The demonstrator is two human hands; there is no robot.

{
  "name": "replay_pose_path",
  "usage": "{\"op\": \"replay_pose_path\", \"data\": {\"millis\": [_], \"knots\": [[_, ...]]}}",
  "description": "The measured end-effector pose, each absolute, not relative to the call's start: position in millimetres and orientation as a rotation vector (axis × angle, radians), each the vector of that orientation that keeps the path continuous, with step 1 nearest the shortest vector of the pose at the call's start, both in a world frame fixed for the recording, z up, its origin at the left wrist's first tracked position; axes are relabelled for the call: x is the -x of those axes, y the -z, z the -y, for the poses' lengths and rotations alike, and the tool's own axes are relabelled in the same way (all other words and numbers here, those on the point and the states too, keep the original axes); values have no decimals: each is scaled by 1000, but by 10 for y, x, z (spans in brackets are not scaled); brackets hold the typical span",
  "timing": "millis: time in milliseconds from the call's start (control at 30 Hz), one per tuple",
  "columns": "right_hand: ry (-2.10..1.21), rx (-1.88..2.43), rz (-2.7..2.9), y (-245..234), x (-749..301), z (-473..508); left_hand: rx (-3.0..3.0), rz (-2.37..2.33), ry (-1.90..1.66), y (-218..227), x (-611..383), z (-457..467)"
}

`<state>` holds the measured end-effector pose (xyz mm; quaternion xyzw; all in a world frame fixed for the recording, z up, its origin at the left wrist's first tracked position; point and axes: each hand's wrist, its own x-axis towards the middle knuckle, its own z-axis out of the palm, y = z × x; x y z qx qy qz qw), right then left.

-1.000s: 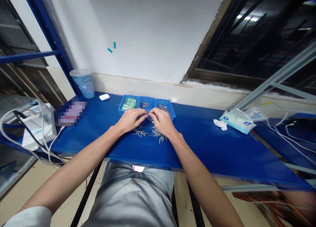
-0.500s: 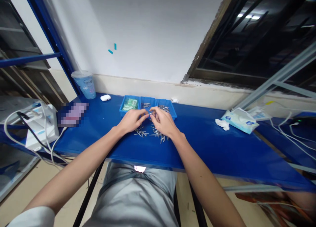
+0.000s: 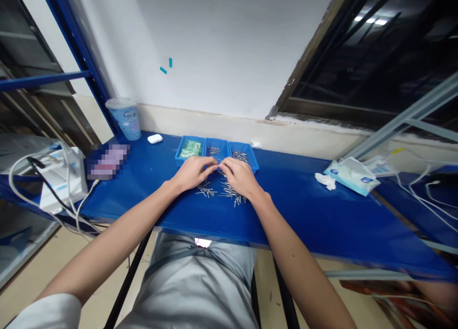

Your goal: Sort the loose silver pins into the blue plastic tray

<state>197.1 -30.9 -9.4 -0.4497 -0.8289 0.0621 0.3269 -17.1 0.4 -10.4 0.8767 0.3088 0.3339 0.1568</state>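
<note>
My left hand (image 3: pixel 193 172) and my right hand (image 3: pixel 240 176) meet fingertip to fingertip over the blue table (image 3: pixel 315 210), both pinched on a small metal pin (image 3: pixel 218 164) between them. A loose pile of thin metal pins (image 3: pixel 220 192) lies on the table just under and in front of my hands. Behind my fingers stand three joined blue trays (image 3: pixel 216 152): the left one holds green pieces (image 3: pixel 191 149), while the middle and right ones hold metal pins.
A blue plastic cup (image 3: pixel 125 117) and a white earbud case (image 3: pixel 154 138) stand at the back left. A white box with cables (image 3: pixel 59 179) sits at the left edge. A tissue pack (image 3: pixel 352 175) and a crumpled tissue (image 3: pixel 325 180) lie to the right.
My hands stay together over the pile, shifting only slightly. The camera view has drifted a little.
</note>
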Motion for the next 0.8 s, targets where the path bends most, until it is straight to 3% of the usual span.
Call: {"op": "replay_pose_path", "data": {"millis": [800], "knots": [[-117,1229,2136,79,-1968,317,-2519,-914,-907,63,162,26]]}}
